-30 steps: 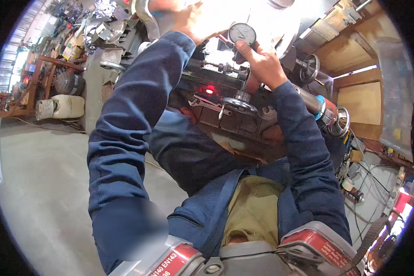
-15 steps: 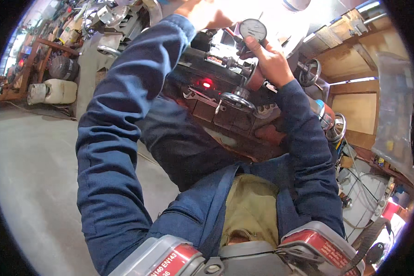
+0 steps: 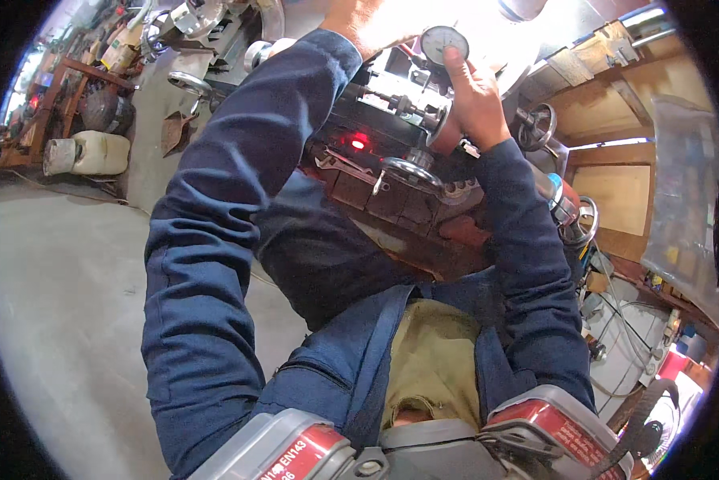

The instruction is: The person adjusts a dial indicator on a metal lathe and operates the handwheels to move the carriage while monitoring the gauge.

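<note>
My right hand [image 3: 478,100] is closed around a dial indicator [image 3: 438,48] with a round white face. The thumb presses on the lower right of the dial. My left hand [image 3: 363,24] reaches in from the left, close to the dial. Glare washes out its fingers, so what they touch cannot be made out. Below both hands lies a dark metal lathe [image 3: 375,128] with a chrome handwheel [image 3: 411,174] on its front.
Wrenches [image 3: 339,160] lie on the lathe's lower ledge, near a glowing red light [image 3: 359,145]. More handwheels stand at right [image 3: 538,128] and at far left [image 3: 190,82]. A pale plastic canister [image 3: 102,153] sits on the floor. Clear plastic sheeting [image 3: 683,200] hangs at right.
The dial indicator and my right hand have moved slightly up, and the dial's face has turned a little. My left hand and arm have shifted to the right.
</note>
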`<state>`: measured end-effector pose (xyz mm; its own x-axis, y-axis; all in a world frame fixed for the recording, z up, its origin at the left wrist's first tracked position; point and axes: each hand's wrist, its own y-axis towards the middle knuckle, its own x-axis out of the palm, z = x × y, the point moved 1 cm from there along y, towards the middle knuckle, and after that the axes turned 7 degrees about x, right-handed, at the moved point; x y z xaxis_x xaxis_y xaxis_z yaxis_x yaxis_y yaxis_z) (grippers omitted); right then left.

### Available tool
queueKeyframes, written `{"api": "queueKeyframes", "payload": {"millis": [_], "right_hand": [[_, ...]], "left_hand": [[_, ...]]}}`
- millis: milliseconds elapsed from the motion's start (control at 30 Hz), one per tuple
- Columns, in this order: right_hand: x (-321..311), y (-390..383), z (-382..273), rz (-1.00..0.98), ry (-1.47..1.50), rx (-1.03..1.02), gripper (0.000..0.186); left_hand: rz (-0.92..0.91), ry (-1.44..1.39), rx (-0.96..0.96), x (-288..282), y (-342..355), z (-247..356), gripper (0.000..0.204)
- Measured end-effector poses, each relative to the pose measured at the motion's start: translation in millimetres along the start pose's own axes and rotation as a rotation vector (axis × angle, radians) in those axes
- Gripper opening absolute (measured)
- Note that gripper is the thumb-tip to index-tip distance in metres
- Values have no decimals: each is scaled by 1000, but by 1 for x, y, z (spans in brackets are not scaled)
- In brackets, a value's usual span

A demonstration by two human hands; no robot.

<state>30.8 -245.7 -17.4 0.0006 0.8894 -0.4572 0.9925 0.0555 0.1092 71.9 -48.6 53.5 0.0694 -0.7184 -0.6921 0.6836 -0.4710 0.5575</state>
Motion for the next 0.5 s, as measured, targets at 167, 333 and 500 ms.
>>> {"api": "queueKeyframes", "payload": {"millis": [167,333,500], "right_hand": [[-2,0,0,-9,-25,3,67],[-5,-1,-2,-28,-37,28,68],[-6,0,13,-87,-139,-79,68]], "left_hand": [[10,-440,-24,1,4,-2,24],[83,123,252,9,10,-12,23],[62,-22,216,3,0,-1,24]]}}
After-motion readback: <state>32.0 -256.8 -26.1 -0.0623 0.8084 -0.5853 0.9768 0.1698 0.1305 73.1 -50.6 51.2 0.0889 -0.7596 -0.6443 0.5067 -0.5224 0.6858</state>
